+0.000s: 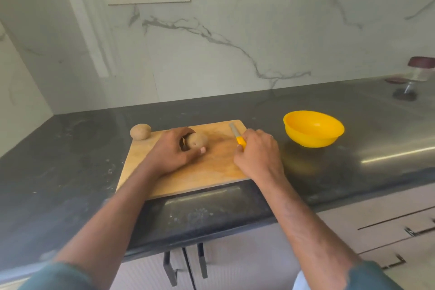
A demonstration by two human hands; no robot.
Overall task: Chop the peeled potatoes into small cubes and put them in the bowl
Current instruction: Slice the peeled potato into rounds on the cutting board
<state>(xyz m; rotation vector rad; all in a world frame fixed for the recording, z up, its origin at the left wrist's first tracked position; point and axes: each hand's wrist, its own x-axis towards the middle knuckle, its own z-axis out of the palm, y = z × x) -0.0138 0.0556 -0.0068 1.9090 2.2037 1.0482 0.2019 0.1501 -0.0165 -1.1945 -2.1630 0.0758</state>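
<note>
A wooden cutting board (211, 167) lies on the dark counter. My left hand (171, 148) grips a pale brown potato (197, 140) on the board's middle, fingers and thumb curled round it. My right hand (256, 150) grips the yellow handle of a small knife (237, 135) at the board's right edge, with its grey blade pointing away toward the wall. A second potato (140, 131) sits at the board's far left corner. An empty yellow bowl (313, 128) stands to the right of the board.
The dark stone counter (70, 148) runs along a marble wall. A glass jar with a maroon lid (421, 69) stands at the far right back. Drawers and cabinet doors with black handles (186, 263) lie below the counter's front edge.
</note>
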